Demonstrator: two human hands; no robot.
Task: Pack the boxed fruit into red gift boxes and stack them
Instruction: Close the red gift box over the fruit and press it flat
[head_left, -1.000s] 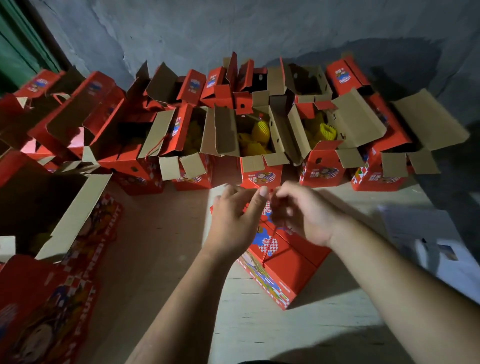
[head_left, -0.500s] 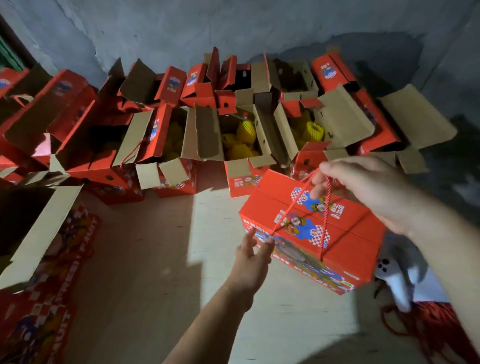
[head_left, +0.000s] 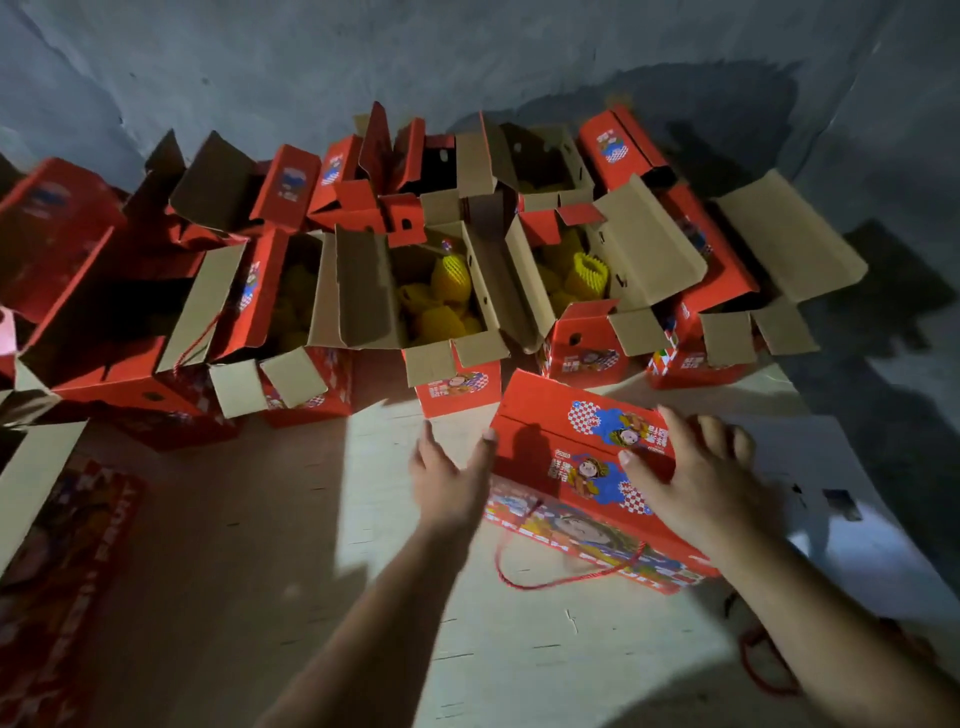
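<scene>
While both my hands frame the closed box (head_left: 587, 467), neither grip has clenched: my left hand (head_left: 449, 480) hangs released at its nine o'clock end, fingers straight and spread, fingertips just at the edge, and I cannot tell whether they touch. My right hand (head_left: 701, 478) lies flat on the lid at the three o'clock end, fingers straight, pressing rather than grasping. The box sits on the pale floor (head_left: 291, 519), tilted across my view, its red cord (head_left: 545, 582) trailing loose at six o'clock. Open boxes (head_left: 447, 332) with yellow netted fruit (head_left: 451, 278) stand in a row at twelve o'clock, close behind it.

To do this well, I judge I should bring my left palm square against the end panel, match it with my right on the opposite end, and squeeze evenly before lifting, keeping the lid seam level so the flaps stay shut. The cord should be kept out from under the base, or the box will rock when stacked. The open flaps behind could easily catch a corner, so I would lift clear before turning.
</scene>
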